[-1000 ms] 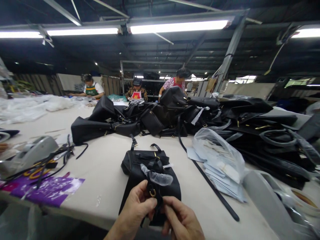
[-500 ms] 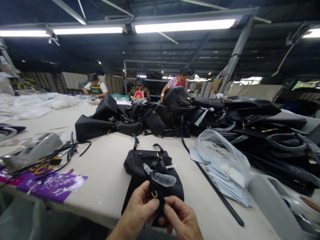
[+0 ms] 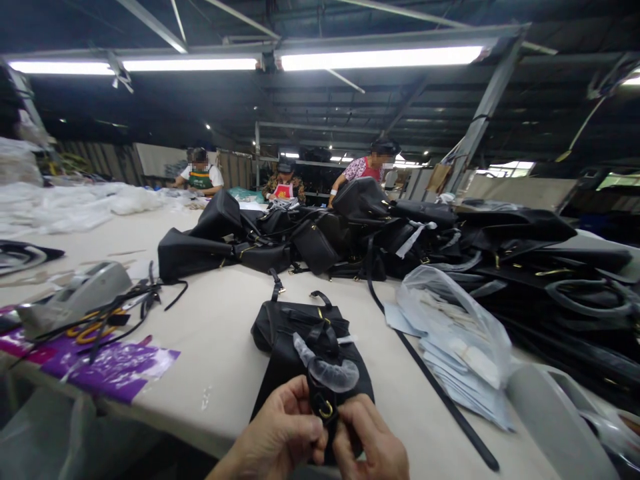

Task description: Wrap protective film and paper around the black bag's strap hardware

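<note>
A black backpack (image 3: 280, 360) lies at the near edge of the table, its top pointing away from me. My left hand (image 3: 285, 427) pinches the left side of a black strap (image 3: 316, 395) that carries a gold buckle (image 3: 326, 408). On the strap's other side my right hand (image 3: 367, 433) has its fingers closed at the edge, just below the buckle. Clear plastic wrap (image 3: 333, 373) covers the curved handle above my fingers. The strap's lower end is hidden behind my hands.
Black bags (image 3: 315, 243) are heaped across the table's middle. A plastic bag of papers (image 3: 450, 333) and a long black strap (image 3: 445, 393) lie to the right. Left are a tape dispenser (image 3: 80, 300), scissors (image 3: 95, 325) and purple plastic (image 3: 110, 367). Several co-workers sit or stand beyond.
Both hands have shifted slightly down and right in view with the strap between them. The buckle now faces me more and sits lower. The camera view has turned slightly left.
</note>
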The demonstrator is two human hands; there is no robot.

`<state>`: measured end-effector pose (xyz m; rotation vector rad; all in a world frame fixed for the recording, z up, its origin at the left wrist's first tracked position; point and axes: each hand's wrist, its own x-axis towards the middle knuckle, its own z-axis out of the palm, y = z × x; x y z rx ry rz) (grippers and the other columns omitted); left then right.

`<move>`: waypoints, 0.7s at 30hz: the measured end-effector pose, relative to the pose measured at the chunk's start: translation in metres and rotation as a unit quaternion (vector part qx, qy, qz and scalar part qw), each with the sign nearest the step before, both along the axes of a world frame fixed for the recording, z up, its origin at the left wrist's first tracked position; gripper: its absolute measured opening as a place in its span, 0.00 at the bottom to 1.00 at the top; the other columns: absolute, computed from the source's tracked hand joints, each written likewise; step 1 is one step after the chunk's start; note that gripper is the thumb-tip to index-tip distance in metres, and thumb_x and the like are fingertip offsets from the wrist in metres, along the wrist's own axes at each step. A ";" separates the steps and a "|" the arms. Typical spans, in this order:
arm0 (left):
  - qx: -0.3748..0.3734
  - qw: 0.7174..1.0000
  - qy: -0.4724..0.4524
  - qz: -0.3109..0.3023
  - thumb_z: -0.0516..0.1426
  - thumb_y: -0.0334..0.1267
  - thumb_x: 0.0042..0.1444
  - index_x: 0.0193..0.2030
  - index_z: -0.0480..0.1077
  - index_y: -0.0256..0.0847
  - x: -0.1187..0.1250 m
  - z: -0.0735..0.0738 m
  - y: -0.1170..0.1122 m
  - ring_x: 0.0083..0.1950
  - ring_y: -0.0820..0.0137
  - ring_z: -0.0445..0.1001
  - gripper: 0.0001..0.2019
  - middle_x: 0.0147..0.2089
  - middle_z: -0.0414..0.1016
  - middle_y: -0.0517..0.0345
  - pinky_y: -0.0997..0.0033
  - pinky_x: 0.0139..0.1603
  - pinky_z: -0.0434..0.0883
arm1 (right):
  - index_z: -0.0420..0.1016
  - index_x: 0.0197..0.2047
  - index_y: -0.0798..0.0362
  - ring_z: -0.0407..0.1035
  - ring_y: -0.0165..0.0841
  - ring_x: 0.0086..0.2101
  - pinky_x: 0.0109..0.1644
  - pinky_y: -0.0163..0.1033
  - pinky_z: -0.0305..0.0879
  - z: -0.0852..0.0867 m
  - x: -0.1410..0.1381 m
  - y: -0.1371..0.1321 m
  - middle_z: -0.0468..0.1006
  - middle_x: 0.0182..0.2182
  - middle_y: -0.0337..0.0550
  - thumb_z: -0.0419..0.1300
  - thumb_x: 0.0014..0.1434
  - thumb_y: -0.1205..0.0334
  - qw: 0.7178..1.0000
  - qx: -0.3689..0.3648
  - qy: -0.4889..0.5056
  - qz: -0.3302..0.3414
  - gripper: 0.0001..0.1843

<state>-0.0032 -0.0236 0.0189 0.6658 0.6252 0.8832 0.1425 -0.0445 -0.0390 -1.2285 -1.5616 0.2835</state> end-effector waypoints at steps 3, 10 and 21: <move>0.030 0.998 0.042 -0.018 0.66 0.29 0.35 0.33 0.69 0.37 -0.001 -0.002 -0.001 0.19 0.79 0.67 0.16 0.26 0.71 0.62 0.81 0.19 0.65 | 0.70 0.27 0.50 0.61 0.28 0.21 0.25 0.33 0.56 0.000 0.001 -0.002 0.68 0.24 0.38 0.53 0.59 0.63 0.999 -0.010 0.023 0.024 0.10; 0.077 0.985 0.136 -0.070 0.59 0.26 0.34 0.36 0.74 0.36 -0.014 0.006 -0.003 0.24 0.78 0.68 0.17 0.28 0.72 0.61 0.79 0.25 0.68 | 0.61 0.25 0.50 0.57 0.26 0.17 0.22 0.31 0.52 0.008 0.001 -0.007 0.62 0.16 0.31 0.55 0.55 0.45 0.909 -0.314 0.217 0.166 0.18; 0.049 0.978 0.193 -0.060 0.61 0.32 0.34 0.32 0.73 0.34 -0.010 0.006 -0.005 0.23 0.79 0.60 0.13 0.26 0.68 0.61 0.83 0.18 0.56 | 0.60 0.22 0.51 0.54 0.26 0.21 0.26 0.30 0.52 0.005 -0.007 -0.014 0.61 0.19 0.32 0.58 0.49 0.51 0.877 -0.368 0.258 0.172 0.14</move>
